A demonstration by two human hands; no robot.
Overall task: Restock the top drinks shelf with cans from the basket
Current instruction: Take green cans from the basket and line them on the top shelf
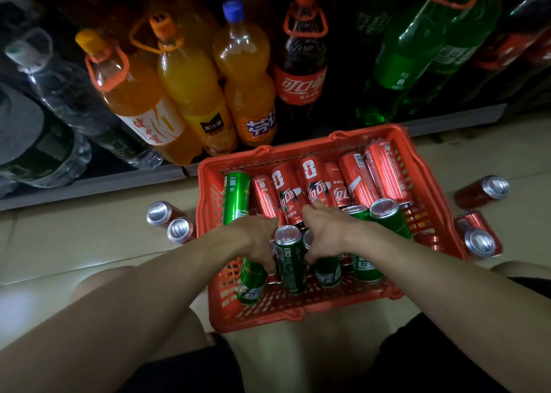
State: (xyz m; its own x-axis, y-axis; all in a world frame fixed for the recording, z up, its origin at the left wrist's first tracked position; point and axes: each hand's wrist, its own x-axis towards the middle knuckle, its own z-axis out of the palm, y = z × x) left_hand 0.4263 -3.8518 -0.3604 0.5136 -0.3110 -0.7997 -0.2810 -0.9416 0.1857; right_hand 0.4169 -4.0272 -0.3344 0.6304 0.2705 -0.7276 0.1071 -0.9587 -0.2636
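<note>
A red plastic basket [298, 315] sits on the floor in front of me, holding several red cola cans [354, 178] and green soda cans [236, 195]. Both my hands reach down into it. My left hand [258, 237] curls its fingers round a green can [252, 282] at the basket's near left. My right hand [323, 234] curls round another green can [328, 272] just right of an upright dark green can [289, 258] that stands between the hands. The top drinks shelf is out of view.
Two cans [170, 221] stand on the floor left of the basket, and three red cans [480, 216] lie to its right. The bottom shelf ahead holds large orange, cola and green bottles [244, 73]. My knees flank the basket.
</note>
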